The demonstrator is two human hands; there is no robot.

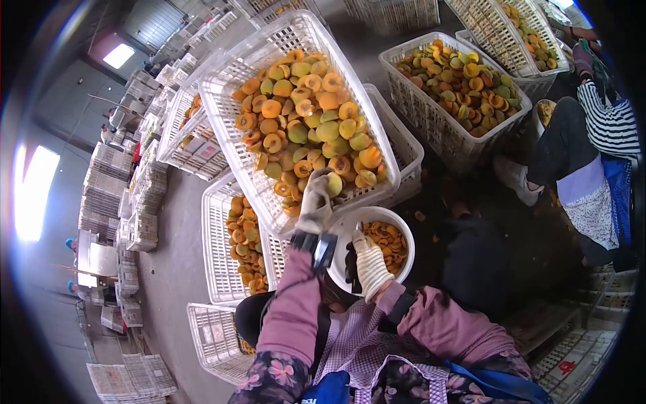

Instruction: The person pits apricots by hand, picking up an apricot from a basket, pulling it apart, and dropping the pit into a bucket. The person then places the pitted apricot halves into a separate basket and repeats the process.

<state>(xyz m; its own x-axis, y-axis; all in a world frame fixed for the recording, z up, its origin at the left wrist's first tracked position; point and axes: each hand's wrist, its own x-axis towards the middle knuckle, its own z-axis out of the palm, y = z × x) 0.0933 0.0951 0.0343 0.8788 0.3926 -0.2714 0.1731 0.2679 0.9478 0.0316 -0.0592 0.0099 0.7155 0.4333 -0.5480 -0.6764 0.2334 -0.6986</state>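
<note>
Here we are over the big white crate point(222, 101), heaped to the brim with orange and green-yellow fruit halves point(306, 121), stone fruit by the look of it. It sits dead centre, propped at a tilt on other crates. Its long axis runs from far left to near right, with the near short end dipping toward the person. The gloved left hand point(315, 203) is up on that near rim, fingers curled beside a pale fruit half point(334, 183). I cannot tell whether the grip is on the fruit or on the rim. The gloved right hand point(371, 264) sits lower, at the near edge of a round white basin point(404, 232). Its fingers are folded in next to something dark, and I can't make out if the grip has hold of anything. By my reading the crate is as good as full, while the basin is only partly filled with pieces. A lower crate point(217, 266) at near left has a thin layer. Another loaded crate point(437, 138) stands far right, beside a seated person in a striped sleeve point(609, 124). Stacks of empty crates point(104, 188) line the left.
</note>
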